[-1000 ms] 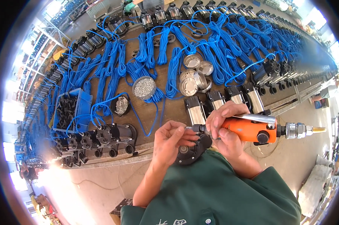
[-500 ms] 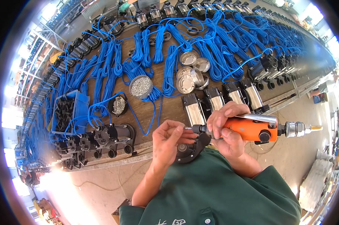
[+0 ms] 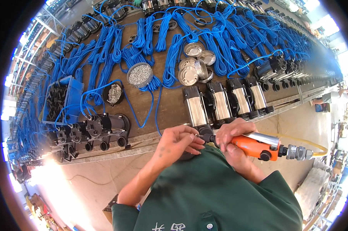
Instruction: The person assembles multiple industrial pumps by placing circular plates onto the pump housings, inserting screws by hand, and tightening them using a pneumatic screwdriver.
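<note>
My right hand is wrapped round an orange air screwdriver with a silver lever along its top. The tool lies almost level, its black nose pointing left. The fingers of my left hand are pinched together at the tip of that nose. A small glint of metal shows there; what the fingers hold is too small to make out. Just beyond my hands stands a pump with a shiny steel body and black ends. A dark part below my left fingers is mostly hidden by the hand and my green sleeve front.
More steel-bodied pumps stand right along the table edge. Steel strainer cups, coiled blue cables, a bowl of small metal parts, a smaller dark bowl and a blue crate of black parts lie beyond. A yellowish hose trails right.
The view has shifted, so the table things sit farther left and higher. My left fingers have closed in at the tool's tip, and the screwdriver's rear end has dipped.
</note>
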`<act>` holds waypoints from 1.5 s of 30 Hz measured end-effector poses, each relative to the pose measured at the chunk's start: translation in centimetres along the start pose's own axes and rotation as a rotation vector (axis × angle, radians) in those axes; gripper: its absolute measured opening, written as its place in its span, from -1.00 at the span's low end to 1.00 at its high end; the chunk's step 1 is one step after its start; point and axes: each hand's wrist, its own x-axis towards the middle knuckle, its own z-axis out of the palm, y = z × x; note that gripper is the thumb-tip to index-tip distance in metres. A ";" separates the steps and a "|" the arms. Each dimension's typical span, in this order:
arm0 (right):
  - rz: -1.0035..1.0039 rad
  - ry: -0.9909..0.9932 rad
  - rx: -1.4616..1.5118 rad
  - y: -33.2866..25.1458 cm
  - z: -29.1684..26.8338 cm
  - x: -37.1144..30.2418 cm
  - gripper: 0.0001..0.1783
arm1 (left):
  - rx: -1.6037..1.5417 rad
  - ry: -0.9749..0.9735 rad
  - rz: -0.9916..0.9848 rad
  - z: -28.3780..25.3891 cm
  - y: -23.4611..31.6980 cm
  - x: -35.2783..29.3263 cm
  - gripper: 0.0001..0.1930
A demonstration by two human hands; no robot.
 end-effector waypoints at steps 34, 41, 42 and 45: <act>0.117 -0.186 -0.423 2.6 2.2 0.1 -0.77 | 0.702 0.274 0.451 -6.1 -5.2 1.1 -0.59; 0.131 -0.205 -0.463 0.3 2.9 0.7 -0.75 | 0.892 0.390 0.495 -11.7 -2.5 16.2 -0.75; 0.100 -0.212 -0.445 -0.5 3.1 0.9 -0.75 | 1.152 0.450 0.594 -12.2 -2.3 19.6 -0.67; -0.067 -0.167 -0.401 -0.7 2.3 0.7 -0.74 | 1.494 0.398 0.497 -12.0 -0.5 27.5 -0.56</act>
